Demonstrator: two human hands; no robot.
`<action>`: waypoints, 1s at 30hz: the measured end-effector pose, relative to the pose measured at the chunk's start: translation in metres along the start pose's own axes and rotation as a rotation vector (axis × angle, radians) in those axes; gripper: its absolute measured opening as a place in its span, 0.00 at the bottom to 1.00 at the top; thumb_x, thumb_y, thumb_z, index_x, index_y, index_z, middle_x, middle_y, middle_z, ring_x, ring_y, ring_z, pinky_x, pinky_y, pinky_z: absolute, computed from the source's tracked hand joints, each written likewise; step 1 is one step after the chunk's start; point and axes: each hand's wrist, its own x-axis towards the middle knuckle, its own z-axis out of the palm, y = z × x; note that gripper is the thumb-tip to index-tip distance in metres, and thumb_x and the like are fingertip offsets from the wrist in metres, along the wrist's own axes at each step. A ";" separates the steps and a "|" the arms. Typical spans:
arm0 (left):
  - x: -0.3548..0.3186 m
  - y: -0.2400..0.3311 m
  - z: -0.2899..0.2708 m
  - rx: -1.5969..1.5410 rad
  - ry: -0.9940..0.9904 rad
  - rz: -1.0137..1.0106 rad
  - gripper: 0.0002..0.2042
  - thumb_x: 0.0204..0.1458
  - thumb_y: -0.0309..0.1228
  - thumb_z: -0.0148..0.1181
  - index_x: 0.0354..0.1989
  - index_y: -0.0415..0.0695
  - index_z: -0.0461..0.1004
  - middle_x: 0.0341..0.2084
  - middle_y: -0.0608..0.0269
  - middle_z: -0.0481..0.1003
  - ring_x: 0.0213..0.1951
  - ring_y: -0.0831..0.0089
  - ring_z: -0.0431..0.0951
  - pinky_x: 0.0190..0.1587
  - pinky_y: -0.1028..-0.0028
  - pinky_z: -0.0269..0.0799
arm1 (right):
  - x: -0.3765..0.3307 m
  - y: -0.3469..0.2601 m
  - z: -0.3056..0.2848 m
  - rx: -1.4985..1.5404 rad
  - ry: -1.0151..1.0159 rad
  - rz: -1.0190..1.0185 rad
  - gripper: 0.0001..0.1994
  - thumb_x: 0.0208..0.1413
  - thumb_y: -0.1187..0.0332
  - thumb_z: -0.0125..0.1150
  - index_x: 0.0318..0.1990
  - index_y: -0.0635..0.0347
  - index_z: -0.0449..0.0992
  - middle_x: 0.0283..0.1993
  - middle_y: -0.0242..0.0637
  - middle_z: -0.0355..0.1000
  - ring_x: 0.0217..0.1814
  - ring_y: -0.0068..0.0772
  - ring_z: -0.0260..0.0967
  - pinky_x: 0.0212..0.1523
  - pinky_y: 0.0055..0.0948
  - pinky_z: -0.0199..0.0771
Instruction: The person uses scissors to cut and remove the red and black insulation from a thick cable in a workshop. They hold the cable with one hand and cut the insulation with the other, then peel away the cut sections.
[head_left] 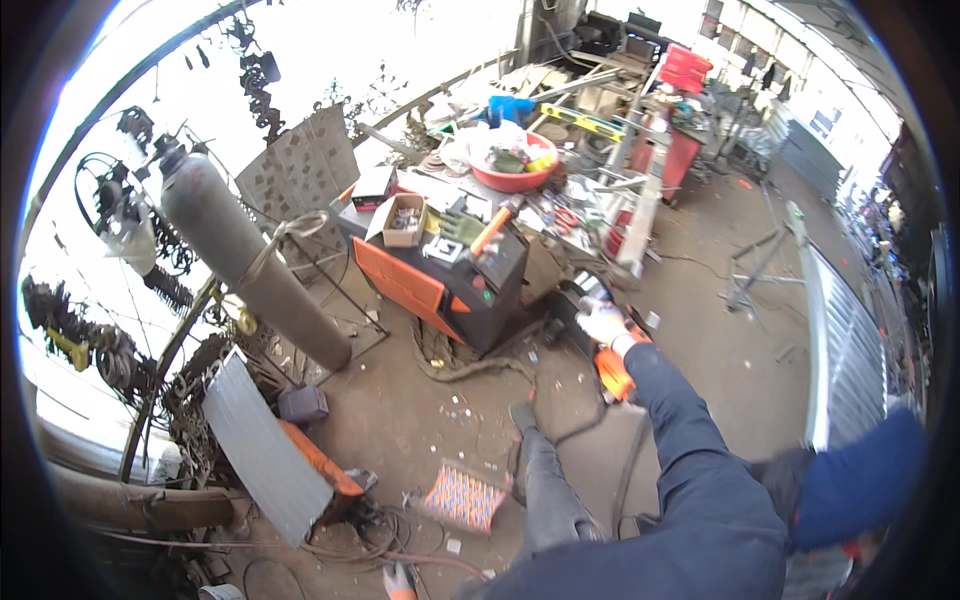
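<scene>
My right arm, in a dark sleeve, stretches forward from the lower right. Its white-gloved hand (603,324) is over a black open-topped case (572,318) on the floor; motion blurs the fingers, so any grip on a thing is unclear. Just beyond the wrist lies a bright orange object (614,374), partly covered by my arm. At the bottom edge, my left hand (398,578) shows only in part, in a grey and white glove with orange; its fingers point forward, apparently holding nothing. Close by, hoses (375,545) coil on the floor, with a multicoloured patterned panel (466,497) to their right.
An orange-and-black machine (405,280) carries small boxes and a green glove. Left of it leans a grey gas cylinder (255,255). Behind stands a cluttered bench with a red basin (515,172). Metal stands (760,270) and a corrugated panel (845,340) are at right.
</scene>
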 end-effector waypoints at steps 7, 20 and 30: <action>-0.125 -0.024 0.106 1.149 -0.151 -0.270 0.18 0.68 0.38 0.60 0.60 0.41 0.78 0.49 0.48 0.79 0.49 0.56 0.80 0.51 0.60 0.77 | 0.446 0.056 0.038 -0.484 0.121 0.028 0.23 0.66 0.62 0.56 0.69 0.46 0.75 0.59 0.42 0.83 0.63 0.46 0.80 0.62 0.45 0.77; -0.044 0.002 0.353 0.791 -0.252 -0.205 0.18 0.70 0.35 0.61 0.62 0.36 0.76 0.52 0.52 0.81 0.51 0.64 0.80 0.56 0.64 0.77 | 0.564 0.051 0.035 -0.664 -0.302 -0.113 0.17 0.60 0.66 0.67 0.56 0.54 0.83 0.55 0.49 0.84 0.58 0.48 0.84 0.56 0.45 0.84; -0.078 -0.006 0.334 0.325 -0.050 -0.582 0.15 0.70 0.36 0.61 0.59 0.43 0.78 0.38 0.64 0.79 0.31 0.75 0.76 0.33 0.73 0.74 | 0.591 0.023 -0.090 -0.865 -0.443 -0.194 0.29 0.50 0.53 0.81 0.59 0.50 0.84 0.61 0.41 0.83 0.63 0.44 0.82 0.58 0.44 0.84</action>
